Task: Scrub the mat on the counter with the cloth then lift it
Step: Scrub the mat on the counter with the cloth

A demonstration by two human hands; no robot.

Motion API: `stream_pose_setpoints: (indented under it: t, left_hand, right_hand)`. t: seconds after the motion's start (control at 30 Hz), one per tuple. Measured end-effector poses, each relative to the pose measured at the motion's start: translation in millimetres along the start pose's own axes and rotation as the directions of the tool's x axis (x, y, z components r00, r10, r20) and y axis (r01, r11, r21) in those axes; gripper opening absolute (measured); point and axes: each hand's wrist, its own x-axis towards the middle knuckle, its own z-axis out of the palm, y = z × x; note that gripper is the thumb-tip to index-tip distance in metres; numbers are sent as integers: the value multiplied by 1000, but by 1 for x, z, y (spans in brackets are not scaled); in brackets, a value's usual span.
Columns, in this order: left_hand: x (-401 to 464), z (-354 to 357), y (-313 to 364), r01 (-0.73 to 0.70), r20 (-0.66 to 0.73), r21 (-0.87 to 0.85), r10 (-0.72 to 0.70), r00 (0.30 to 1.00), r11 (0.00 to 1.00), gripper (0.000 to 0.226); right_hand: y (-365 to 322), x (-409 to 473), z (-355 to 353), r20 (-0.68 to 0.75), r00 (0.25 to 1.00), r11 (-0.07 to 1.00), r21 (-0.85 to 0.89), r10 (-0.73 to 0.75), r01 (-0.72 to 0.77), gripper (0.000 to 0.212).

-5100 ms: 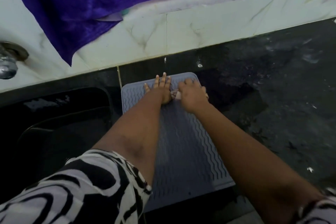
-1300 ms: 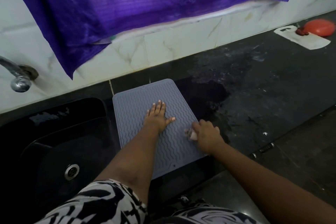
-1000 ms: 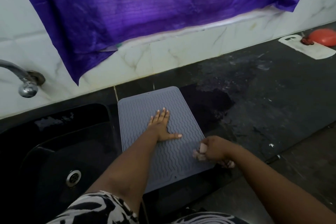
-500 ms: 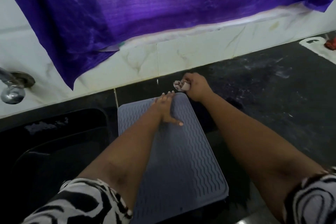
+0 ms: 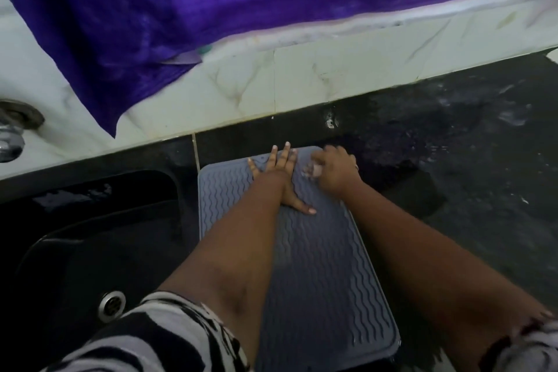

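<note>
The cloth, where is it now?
The cloth is gripped in the right hand on the mat's far right corner, beside the flat left hand.

Right of the mat (image 5: 317, 266) the dark counter (image 5: 468, 175) lies open; the sink (image 5: 75, 251) drops away left.

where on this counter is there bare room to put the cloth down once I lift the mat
Bare counter lies right of the mat, up to the tiled wall. Crowded: the mat's far end, where the left hand presses and the right hand holds the cloth; the sink borders its left.
</note>
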Motion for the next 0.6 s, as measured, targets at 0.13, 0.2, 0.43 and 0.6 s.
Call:
stream_pose_setpoints:
  t: [0.13,0.2,0.43,0.6]
  left_hand:
    - [-7,-7,2,4,4,-21,-4,1000,1000,152]
    - [-10,-10,3,6,32,-28,-5,999,1000,151]
    - [-24,-9,16,-43,18,52,42,999,998,133]
    - [-47,30,31,-214,-166,59,221,961,975,67]
  right_hand:
    - [12,-91,13,18,999,999,11,-42,42,27]
    - [18,-140,18,31,999,999,30,-42,41,20]
    - [12,-165,-19,364,929,928,321,64,-189,13]
    - [-5,-72,-20,77,985,973,161,154,-165,28]
